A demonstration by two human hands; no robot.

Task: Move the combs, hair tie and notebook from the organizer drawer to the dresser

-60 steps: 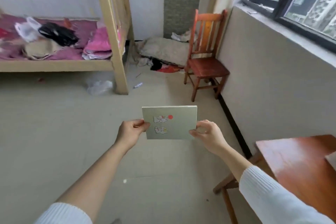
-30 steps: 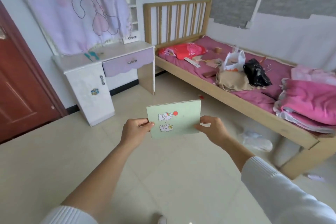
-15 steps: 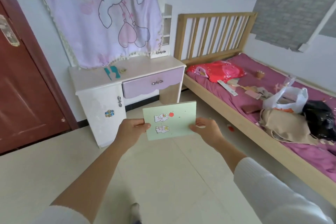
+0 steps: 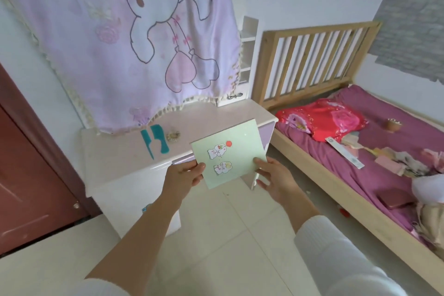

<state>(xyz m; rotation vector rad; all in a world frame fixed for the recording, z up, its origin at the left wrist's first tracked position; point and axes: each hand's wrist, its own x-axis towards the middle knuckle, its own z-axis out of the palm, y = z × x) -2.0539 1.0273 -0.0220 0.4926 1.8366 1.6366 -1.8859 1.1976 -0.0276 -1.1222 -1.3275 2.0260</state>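
I hold a pale green notebook point(image 4: 231, 151) with cartoon stickers in front of the white dresser point(image 4: 120, 151). My left hand point(image 4: 183, 176) grips its lower left corner. My right hand point(image 4: 274, 180) touches its lower right edge with thumb on the cover and fingers spread. Two teal combs point(image 4: 155, 139) lie side by side on the dresser top. A pale scrunchie hair tie point(image 4: 173, 136) rests just to their right. The organizer drawer is out of view.
A pink cartoon blanket point(image 4: 134, 38) hangs over the dresser's back. A wooden bed point(image 4: 336, 175) with purple sheet, red pillow and loose items stands to the right. A dark red door point(image 4: 28, 187) is on the left. Pale tile floor lies below.
I have turned from the window side to face the dresser and walked close to it, carrying the notebook. The notebook now tilts over the dresser's front edge, and my right fingers have loosened.
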